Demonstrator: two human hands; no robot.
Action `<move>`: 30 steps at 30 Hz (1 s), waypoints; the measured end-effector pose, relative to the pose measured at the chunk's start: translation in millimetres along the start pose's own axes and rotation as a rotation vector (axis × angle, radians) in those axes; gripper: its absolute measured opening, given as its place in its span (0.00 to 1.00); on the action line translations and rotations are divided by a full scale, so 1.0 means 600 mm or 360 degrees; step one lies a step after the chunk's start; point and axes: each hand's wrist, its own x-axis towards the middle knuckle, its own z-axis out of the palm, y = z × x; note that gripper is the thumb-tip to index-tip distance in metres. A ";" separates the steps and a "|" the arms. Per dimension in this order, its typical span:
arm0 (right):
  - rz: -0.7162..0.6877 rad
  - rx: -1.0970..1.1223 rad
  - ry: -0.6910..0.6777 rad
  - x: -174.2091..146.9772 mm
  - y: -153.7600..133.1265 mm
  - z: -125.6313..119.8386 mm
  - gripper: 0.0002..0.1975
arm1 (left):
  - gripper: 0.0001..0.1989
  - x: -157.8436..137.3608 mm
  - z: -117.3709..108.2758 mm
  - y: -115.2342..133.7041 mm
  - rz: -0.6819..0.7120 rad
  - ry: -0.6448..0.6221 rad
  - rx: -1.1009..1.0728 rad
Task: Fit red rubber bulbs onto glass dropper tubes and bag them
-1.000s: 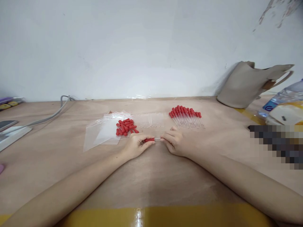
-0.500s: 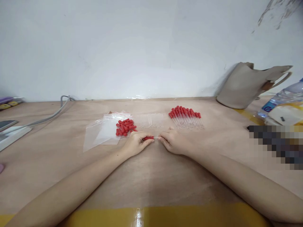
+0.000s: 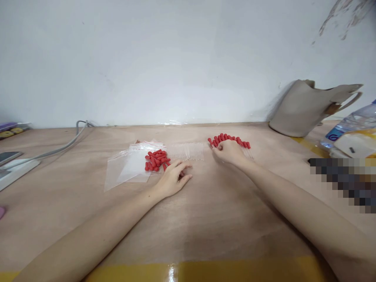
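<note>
My left hand (image 3: 175,178) rests over the table with thumb and fingers apart and nothing between them. Just behind it lies a heap of loose red rubber bulbs (image 3: 157,158), partly on clear plastic bags (image 3: 126,170). To the right of the heap, thin clear tubes (image 3: 186,150) are lined up side by side. My right hand (image 3: 227,150) pinches a dropper (image 3: 209,140) by its tube, at the left end of a row of red-capped droppers (image 3: 237,140). That hand covers most of the row's clear tubes.
A grey cable (image 3: 63,146) runs over the left side beside a phone (image 3: 8,157). At the right stand a beige jug-like container (image 3: 296,107) and a water bottle (image 3: 349,121), near a pixelated dark patch. Yellow tape (image 3: 205,270) lines the table's front edge.
My left hand has let go of the red bulb end and its fingers have spread. My right hand has carried the dropper away to the right, up to the row of droppers.
</note>
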 end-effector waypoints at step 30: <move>0.0126 -0.0170 -0.0057 0.043 -0.064 0.059 0.14 | 0.06 0.000 0.000 -0.002 -0.0005 -0.0064 -0.0028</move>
